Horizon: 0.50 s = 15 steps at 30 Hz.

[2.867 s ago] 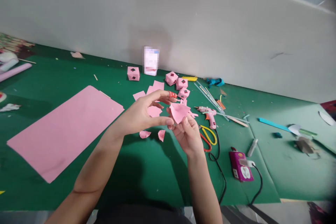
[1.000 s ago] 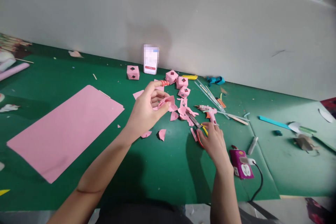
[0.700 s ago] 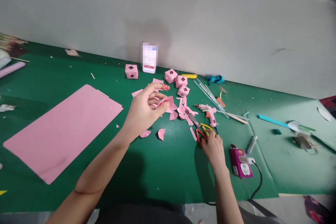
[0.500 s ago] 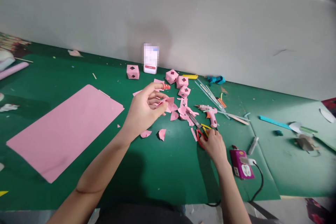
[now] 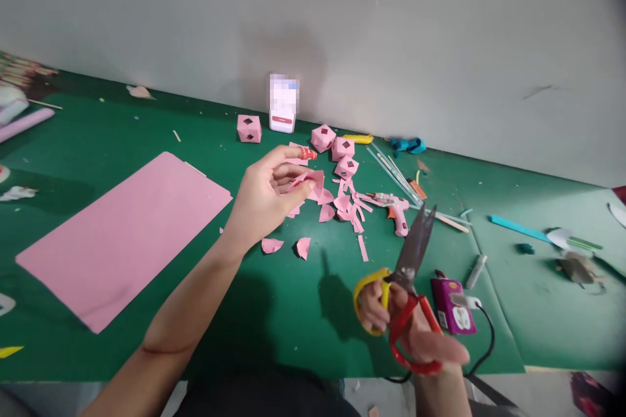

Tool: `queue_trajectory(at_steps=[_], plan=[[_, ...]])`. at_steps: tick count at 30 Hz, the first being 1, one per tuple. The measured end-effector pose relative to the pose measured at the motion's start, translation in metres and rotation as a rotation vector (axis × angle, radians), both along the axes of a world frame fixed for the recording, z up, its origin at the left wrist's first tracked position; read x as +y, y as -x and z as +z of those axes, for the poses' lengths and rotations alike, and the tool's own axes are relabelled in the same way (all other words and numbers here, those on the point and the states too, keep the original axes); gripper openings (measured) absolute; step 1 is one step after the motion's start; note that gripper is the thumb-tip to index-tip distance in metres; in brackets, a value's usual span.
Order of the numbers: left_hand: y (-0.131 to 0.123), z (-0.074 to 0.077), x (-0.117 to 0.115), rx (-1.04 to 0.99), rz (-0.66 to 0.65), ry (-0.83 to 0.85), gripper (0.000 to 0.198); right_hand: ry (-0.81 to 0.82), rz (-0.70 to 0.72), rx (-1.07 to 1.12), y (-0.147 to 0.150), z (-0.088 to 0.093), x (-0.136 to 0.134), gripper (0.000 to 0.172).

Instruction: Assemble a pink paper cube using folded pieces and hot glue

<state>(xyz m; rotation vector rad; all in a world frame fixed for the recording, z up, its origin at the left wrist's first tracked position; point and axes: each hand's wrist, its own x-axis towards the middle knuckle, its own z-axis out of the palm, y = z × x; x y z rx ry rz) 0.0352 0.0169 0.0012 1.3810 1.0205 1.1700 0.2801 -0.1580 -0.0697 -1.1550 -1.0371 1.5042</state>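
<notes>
4 pink cubes | left hand pinching 1 pink paper piece | right hand gripping 1 scissors

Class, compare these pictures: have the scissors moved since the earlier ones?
Yes. The scissors left the spot beside the pink glue gun; the right hand holds them raised, nearer the camera.

left hand aloft, grip pinched | right hand aloft, grip closed

Nothing legible. Blurred: white card with red strip, well beyond the grip of the left hand on the pink paper piece. Too small to read: white marks on the purple box, just beside the grip of the right hand on the red-and-yellow-handled scissors.
</notes>
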Motion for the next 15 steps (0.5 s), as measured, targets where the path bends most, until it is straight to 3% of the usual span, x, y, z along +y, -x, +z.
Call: queue_trajectory(at_steps=[3, 6, 11, 13, 15], plan=[[0.001, 0.000, 0.001, -0.006, -0.044, 0.005, 0.031, 0.060, 0.402, 0.234, 0.011, 0.007, 0.003, 0.102], [0.004, 0.001, 0.003, -0.005, -0.056, 0.001, 0.032, 0.085, 0.557, 0.285, 0.014, 0.010, 0.013, 0.114], [0.010, 0.002, 0.006, 0.005, -0.048, -0.029, 0.030, 0.024, 0.573, 0.244, 0.018, 0.001, 0.020, 0.125], [0.011, 0.003, 0.006, 0.022, -0.060, -0.031, 0.030, -0.020, 0.498, 0.135, 0.025, 0.000, 0.021, 0.109], [0.012, 0.003, 0.006, 0.052, -0.076, -0.035, 0.032, -0.029, 0.313, -0.025, 0.034, 0.004, 0.023, 0.087]])
